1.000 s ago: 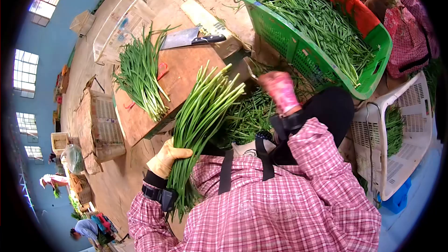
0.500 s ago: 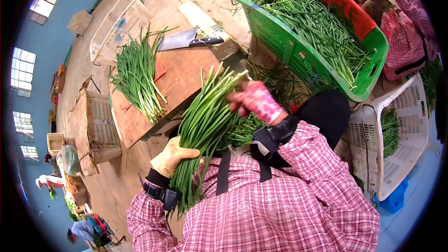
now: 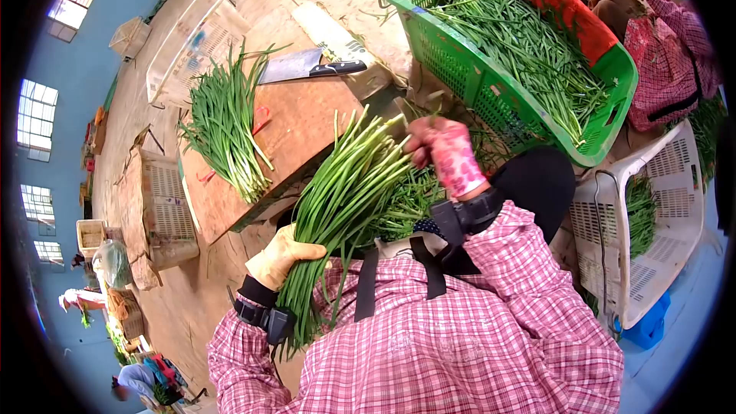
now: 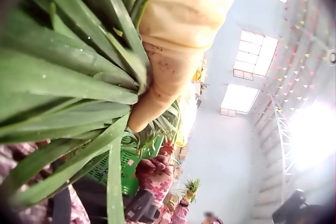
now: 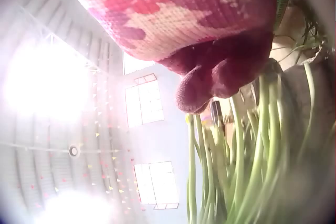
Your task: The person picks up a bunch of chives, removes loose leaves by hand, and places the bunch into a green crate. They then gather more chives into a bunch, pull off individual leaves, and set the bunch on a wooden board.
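My left hand point(image 3: 284, 257), in a pale yellow glove, grips a thick bunch of garlic chives point(image 3: 337, 188) around its leafy part. The pale stem ends point up and away, toward the right; in the left wrist view broad leaves point(image 4: 68, 87) fan out beside the glove's thumb. Close to those stem ends is my right hand point(image 3: 445, 149) in a pink patterned glove. Its fingers point(image 5: 197, 90) are curled just above the stems point(image 5: 262, 145) in the right wrist view; I cannot tell whether they pinch a strand. Loose greens point(image 3: 406, 203) lie beneath the bunch.
On the wooden board point(image 3: 307, 134) lie a second chive bunch point(image 3: 226, 126) and a cleaver point(image 3: 307, 67). A green crate point(image 3: 475, 69) full of chives stands at the upper right, a white crate point(image 3: 613, 238) below it. Another person point(image 3: 667, 61) sits beyond the crates.
My right hand moved in from the right onto the stem ends, then drew back slightly to the right. The left hand keeps its grip on the bunch.
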A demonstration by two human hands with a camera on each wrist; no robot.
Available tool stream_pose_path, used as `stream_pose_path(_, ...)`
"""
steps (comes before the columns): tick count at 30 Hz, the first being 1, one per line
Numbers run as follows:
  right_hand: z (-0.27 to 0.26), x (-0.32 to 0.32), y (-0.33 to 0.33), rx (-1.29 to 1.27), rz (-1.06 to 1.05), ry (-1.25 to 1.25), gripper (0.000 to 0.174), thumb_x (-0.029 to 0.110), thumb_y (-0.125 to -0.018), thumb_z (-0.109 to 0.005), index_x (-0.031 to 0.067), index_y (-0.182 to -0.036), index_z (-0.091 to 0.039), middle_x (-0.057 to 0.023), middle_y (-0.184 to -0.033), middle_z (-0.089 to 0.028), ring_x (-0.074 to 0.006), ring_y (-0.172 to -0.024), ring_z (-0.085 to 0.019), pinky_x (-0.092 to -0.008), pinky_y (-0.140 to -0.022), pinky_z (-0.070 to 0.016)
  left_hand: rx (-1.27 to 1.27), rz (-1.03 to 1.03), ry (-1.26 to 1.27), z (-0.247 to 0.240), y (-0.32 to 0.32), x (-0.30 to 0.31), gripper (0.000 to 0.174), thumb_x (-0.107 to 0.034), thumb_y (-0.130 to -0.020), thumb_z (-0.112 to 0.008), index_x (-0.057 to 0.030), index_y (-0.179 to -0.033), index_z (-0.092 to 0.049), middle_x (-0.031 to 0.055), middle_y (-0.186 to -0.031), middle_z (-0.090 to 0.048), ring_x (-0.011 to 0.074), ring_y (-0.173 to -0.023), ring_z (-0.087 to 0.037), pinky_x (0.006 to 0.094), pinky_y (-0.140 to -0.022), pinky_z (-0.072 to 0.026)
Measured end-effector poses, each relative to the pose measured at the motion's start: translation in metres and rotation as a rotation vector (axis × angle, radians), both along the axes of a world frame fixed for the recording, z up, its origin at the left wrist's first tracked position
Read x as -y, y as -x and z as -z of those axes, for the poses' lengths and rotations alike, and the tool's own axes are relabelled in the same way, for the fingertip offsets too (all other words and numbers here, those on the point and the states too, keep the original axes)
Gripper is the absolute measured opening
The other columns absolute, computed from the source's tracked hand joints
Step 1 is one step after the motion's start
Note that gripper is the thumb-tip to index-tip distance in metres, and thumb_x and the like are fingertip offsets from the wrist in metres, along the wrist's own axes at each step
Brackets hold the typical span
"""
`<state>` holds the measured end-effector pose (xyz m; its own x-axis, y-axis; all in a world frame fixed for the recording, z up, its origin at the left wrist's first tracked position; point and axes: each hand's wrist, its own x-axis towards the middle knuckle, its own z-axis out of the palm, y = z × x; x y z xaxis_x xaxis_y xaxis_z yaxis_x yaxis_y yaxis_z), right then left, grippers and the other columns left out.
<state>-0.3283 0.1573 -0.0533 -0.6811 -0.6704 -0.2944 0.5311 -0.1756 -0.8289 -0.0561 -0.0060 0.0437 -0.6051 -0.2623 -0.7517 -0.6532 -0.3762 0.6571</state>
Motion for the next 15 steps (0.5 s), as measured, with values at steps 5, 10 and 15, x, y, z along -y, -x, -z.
stream_pose_path(5,-0.022,0.004,-0.022,-0.074,-0.390,-0.181,0.020,0.015,-0.097,-0.063,-0.0040,-0.102,-0.068,-0.0127,-0.078,-0.072,-0.0143,-0.046,-0.061,-0.0258,-0.041,-0.0474,-0.016,0.033,0.041,0.008,-0.001,0.000,0.043,-0.002,-0.075,-0.075,0.0021,-0.117,-0.066,0.0060,-0.103,-0.072,0.0151,-0.087,-0.066,0.0290,-0.083,-0.0527)
stream_pose_path(10,-0.003,0.012,-0.036,0.022,-0.419,-0.188,0.025,0.015,-0.097,-0.062,-0.0058,-0.109,-0.067,-0.0099,-0.076,-0.071,-0.0143,-0.049,-0.063,-0.0254,-0.042,-0.0465,-0.030,-0.002,0.023,0.001,0.011,-0.010,0.045,-0.005,-0.074,-0.078,0.0032,-0.116,-0.066,0.0058,-0.104,-0.071,0.0141,-0.090,-0.066,0.0279,-0.086,-0.0514)
stream_pose_path(15,0.010,0.013,-0.038,0.033,-0.371,-0.247,0.022,0.011,-0.097,-0.058,-0.0080,-0.108,-0.063,-0.0125,-0.077,-0.071,-0.0176,-0.051,-0.065,-0.0267,-0.043,-0.0479,-0.038,0.031,0.062,0.012,0.009,-0.006,0.044,-0.002,-0.075,-0.077,0.0028,-0.117,-0.067,0.0054,-0.105,-0.071,0.0141,-0.092,-0.065,0.0279,-0.088,-0.0504)
